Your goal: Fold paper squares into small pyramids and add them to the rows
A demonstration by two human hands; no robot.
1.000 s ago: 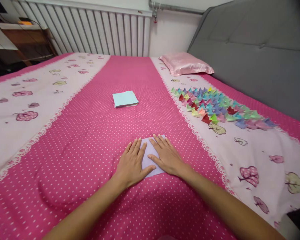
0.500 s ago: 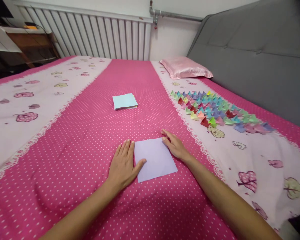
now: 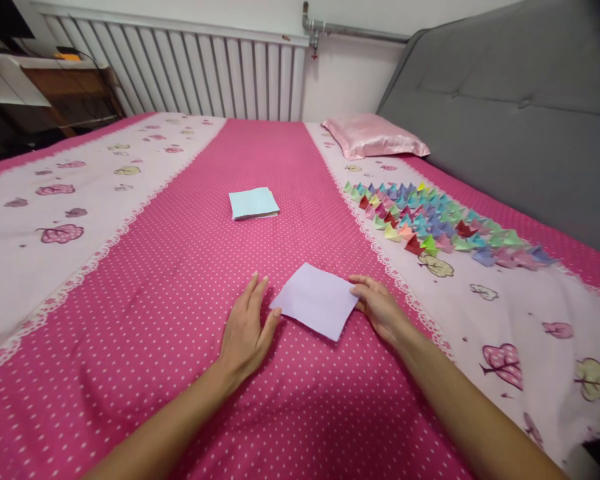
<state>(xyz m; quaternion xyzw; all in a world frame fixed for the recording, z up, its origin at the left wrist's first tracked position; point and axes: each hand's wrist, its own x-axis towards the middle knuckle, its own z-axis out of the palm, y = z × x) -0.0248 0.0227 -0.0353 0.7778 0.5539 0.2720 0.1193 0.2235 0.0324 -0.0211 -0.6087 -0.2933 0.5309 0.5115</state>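
The left hand rests beside the lilac sheet, grip wide, thumb at the sheet's left corner, presumably as a steadying stop. On the sheet's right, the right hand pinches the right corner in a narrow grip, likely to control its angle. The sheet is over the bedspread, one corner toward the wearer. Beyond the sheet, slightly left, the paper stack sits apart, apparently to leave working room. Beyond the sheet, right, folded paper pieces stand closely grouped, probably to keep them together.
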